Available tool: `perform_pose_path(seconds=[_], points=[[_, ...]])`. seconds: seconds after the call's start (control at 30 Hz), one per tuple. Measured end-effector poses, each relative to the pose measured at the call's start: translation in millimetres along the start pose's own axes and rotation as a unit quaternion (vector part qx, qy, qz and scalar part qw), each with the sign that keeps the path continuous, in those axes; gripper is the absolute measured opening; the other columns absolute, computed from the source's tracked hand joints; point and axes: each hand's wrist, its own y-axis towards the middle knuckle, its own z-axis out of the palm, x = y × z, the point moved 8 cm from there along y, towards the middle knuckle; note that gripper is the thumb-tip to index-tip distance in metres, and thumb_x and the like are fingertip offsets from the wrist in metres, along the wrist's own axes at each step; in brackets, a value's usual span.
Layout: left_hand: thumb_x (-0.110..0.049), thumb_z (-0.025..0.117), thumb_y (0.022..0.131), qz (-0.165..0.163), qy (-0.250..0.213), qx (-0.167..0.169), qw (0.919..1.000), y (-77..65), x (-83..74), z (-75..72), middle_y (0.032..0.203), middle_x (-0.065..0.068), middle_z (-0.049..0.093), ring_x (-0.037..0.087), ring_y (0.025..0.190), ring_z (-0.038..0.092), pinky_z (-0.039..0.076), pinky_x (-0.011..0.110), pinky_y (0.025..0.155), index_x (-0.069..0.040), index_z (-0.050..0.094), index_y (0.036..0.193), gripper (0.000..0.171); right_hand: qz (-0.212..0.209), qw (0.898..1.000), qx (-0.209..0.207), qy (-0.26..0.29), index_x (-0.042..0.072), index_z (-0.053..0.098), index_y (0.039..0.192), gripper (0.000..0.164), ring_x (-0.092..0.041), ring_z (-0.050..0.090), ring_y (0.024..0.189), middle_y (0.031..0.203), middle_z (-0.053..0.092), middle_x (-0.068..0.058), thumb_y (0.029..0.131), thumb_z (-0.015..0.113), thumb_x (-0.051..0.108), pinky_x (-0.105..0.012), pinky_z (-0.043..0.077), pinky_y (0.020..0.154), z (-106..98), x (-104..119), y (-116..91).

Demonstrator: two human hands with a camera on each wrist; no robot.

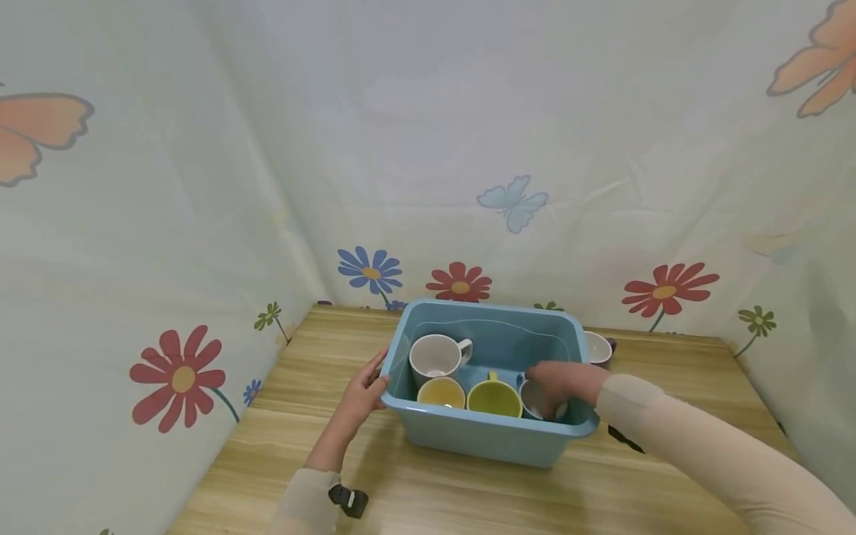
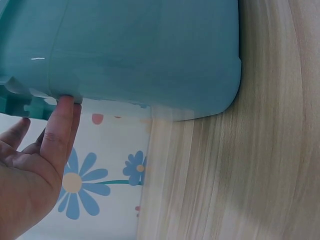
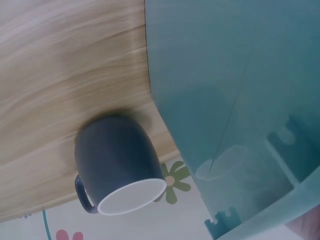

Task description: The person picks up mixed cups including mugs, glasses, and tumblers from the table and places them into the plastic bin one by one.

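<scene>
A blue plastic bin stands on the wooden table. My left hand holds its left rim, thumb near the front corner; in the left wrist view its fingers touch the outer wall under the rim. My right hand is down inside the bin's right end and grips a white-lined mug; its fingertips are partly hidden in the mug. Left of that mug sit a green mug, a yellow mug and a larger white mug.
Outside the bin, just right of it, a dark blue-grey mug with a white inside stands on the wooden table. A curtain printed with flowers and butterflies hangs behind and along both sides.
</scene>
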Motion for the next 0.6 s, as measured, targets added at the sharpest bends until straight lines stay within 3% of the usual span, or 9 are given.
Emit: perform_pose_path(seconds=[0.33, 0.6], points=[[-0.010, 0.051, 0.099, 0.003, 0.010, -0.004, 0.9999, -1.5, -2.8, -0.4, 0.145, 0.034, 0.054, 0.027, 0.101, 0.067, 0.061, 0.037, 0.071, -0.009, 0.039, 0.158, 0.060, 0.005, 1.000, 0.005, -0.001, 0.001, 0.058, 0.136, 0.067, -0.030, 0.062, 0.110, 0.121, 0.069, -0.015, 0.077, 0.088, 0.012, -0.058, 0.051, 0.104, 0.8, -0.1, -0.3], [-0.011, 0.050, 0.099, 0.007, 0.013, -0.002, 0.9999, -1.2, -3.5, 0.2, 0.145, 0.034, 0.054, 0.026, 0.101, 0.067, 0.058, 0.030, 0.068, -0.009, 0.038, 0.158, 0.061, 0.012, 1.000, 0.012, 0.001, 0.002, 0.057, 0.138, 0.069, -0.031, 0.062, 0.112, 0.124, 0.069, -0.015, 0.078, 0.088, 0.015, -0.059, 0.050, 0.106, 0.0, 1.0, -3.6]])
